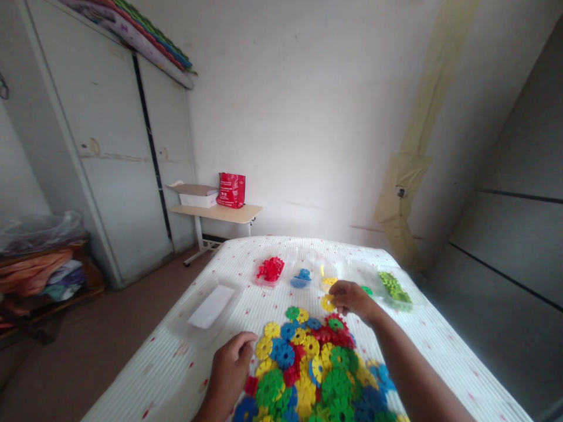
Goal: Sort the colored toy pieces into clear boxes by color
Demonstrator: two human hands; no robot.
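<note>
A yellow disc [326, 303] is pinched between the thumb and fingers of the right hand [354, 300], just on the near side of the yellow pieces [329, 281] in their clear container towards the bench's [165, 369] far edge. The step in hand looks like carrying this disc to its own colour; setting it there would call for a short reach forward, then loosened fingertips. The left hand [232, 358] rests curled beside the mixed pile [336, 384]; whether its fingertips meet, I cannot tell. Outward, red pieces [271, 269] lie towards the far left corner, light green pieces [393, 287] towards the far right.
</note>
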